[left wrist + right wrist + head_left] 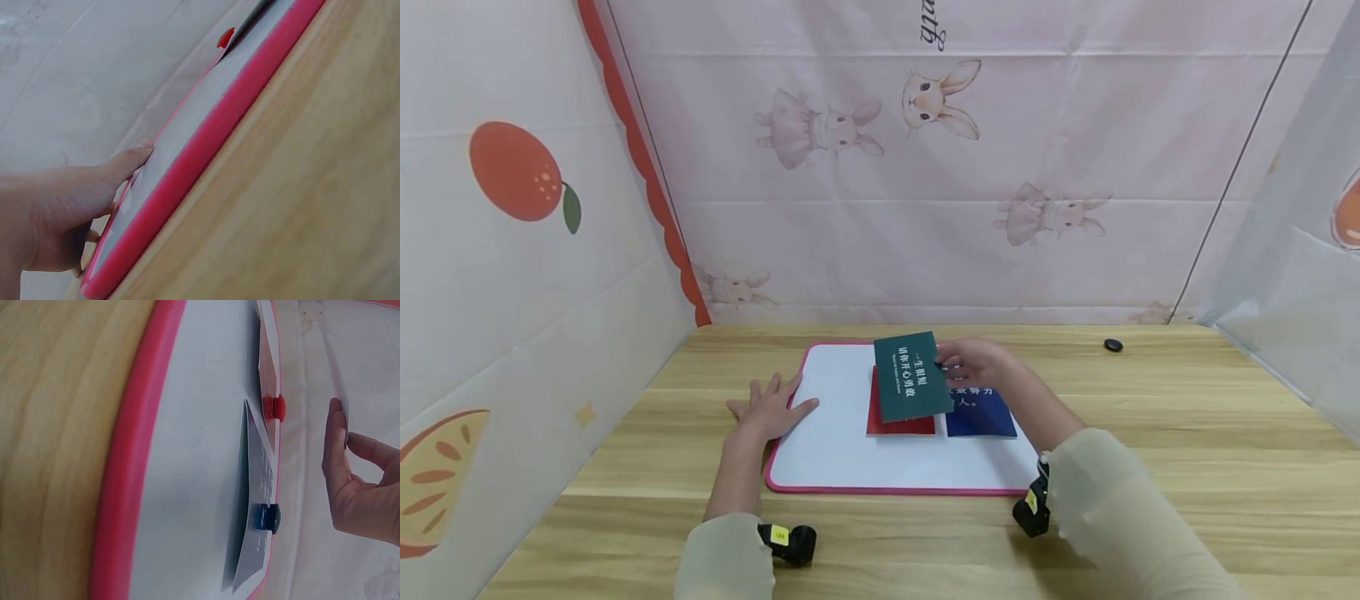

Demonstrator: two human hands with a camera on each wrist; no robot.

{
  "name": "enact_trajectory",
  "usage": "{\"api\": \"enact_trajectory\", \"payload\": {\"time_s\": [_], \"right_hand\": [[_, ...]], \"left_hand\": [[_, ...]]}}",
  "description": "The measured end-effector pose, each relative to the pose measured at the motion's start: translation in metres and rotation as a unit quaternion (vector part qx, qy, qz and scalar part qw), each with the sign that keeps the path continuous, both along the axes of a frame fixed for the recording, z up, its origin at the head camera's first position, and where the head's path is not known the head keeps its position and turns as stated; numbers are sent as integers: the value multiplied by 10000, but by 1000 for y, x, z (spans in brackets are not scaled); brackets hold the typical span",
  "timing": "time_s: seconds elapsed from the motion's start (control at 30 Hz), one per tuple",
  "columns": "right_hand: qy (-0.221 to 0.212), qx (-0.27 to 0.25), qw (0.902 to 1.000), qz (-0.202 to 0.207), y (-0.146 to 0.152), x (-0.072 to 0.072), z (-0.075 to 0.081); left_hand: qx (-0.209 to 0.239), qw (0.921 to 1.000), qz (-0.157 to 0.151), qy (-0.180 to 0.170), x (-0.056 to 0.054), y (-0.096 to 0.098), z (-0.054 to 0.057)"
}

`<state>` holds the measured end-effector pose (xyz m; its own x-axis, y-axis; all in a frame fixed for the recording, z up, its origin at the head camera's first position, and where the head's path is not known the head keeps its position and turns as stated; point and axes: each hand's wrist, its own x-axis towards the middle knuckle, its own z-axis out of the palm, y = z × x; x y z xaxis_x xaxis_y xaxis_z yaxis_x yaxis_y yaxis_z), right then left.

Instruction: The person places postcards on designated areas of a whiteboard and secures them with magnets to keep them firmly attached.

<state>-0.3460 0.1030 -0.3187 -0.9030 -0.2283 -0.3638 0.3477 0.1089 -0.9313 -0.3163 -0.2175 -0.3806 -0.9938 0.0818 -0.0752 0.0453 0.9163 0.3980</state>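
Observation:
My right hand (973,362) pinches a dark green card (912,379) with white lettering by its right edge. In the right wrist view the card (337,375) is raised over a whiteboard (820,458), thumb on one face and fingers on the other. Below it, a red card (895,427) lies partly covered. To the right is a blue card (981,418), overlapped by the hand in the head view. A red magnet (279,408) and a dark blue magnet (273,518) sit on these two cards. My left hand (771,410) rests with spread fingers on the board's left edge.
The whiteboard's pink frame (902,490) lies on a wooden table (1187,467). A small black round piece (1113,344) is on the table at the back right. Printed cloth walls (850,242) stand behind and at both sides.

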Motion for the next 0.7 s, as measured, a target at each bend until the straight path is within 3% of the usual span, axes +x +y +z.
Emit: {"api": "enact_trajectory", "payload": {"time_s": [0.43, 0.7], "right_hand": [[-191, -87, 9998, 30, -17, 1, -3], [-318, -97, 9992, -222, -24, -1, -2]], "left_hand": [[51, 9999, 144, -21, -1, 1, -3], [121, 9997, 148, -117, -2, 1, -3]]}}
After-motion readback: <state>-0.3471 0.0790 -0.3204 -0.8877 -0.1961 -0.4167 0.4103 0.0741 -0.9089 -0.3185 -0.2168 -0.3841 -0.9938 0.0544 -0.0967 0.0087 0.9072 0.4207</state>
